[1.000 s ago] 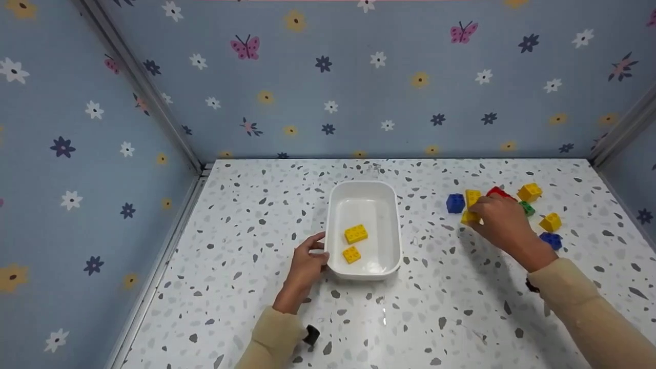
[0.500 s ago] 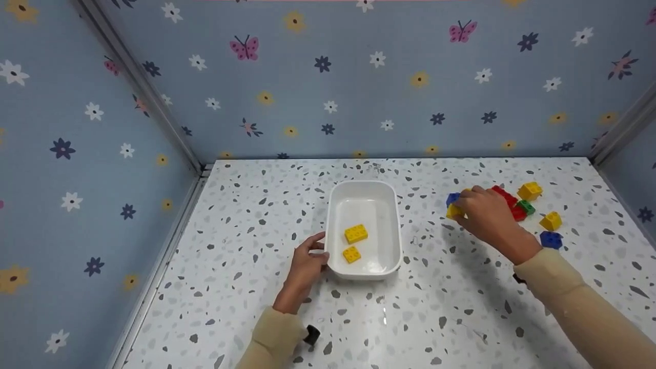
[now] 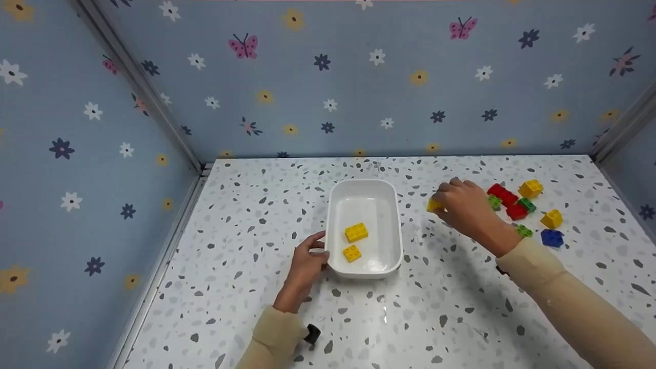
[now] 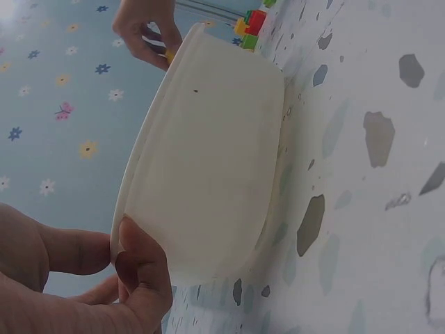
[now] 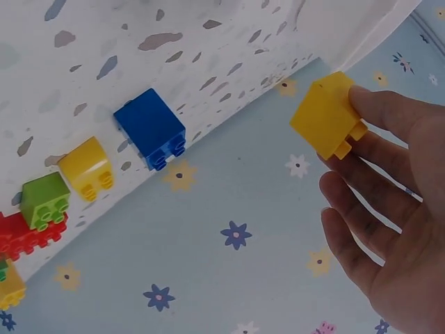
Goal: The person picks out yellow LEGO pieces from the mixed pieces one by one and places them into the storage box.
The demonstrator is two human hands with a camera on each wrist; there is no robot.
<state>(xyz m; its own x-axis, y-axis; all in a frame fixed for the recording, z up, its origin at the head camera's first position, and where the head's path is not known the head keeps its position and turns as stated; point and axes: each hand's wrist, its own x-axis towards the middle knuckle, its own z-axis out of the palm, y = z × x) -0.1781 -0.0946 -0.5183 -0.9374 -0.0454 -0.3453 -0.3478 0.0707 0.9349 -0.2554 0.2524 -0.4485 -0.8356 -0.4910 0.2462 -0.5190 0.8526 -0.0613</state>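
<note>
A white plastic tub (image 3: 334, 205) stands on the speckled table, with two yellow toy bricks (image 3: 356, 232) inside. My left hand (image 3: 306, 261) pinches the tub's rim at its near left side, thumb and finger on either side of it in the left wrist view. My right hand (image 3: 469, 210) is to the right of the tub and above the table. It pinches a yellow toy brick (image 5: 325, 115) between thumb and fingers, studs towards the palm. Below it, a blue brick (image 5: 149, 125) and another yellow brick (image 5: 89, 167) lie on the table; the right hand hides them in the head view.
Right of my right hand lie red bricks (image 3: 502, 195), green bricks (image 3: 526, 205), yellow bricks (image 3: 531, 188) and a blue brick (image 3: 552, 238). A flower-patterned wall (image 3: 307, 113) closes off the back, and another panel (image 3: 92, 215) the left side.
My right hand has taken a yellow brick from the cluster and carried it left towards the tub. More green bricks now show behind it. The left hand and tub have stayed put.
</note>
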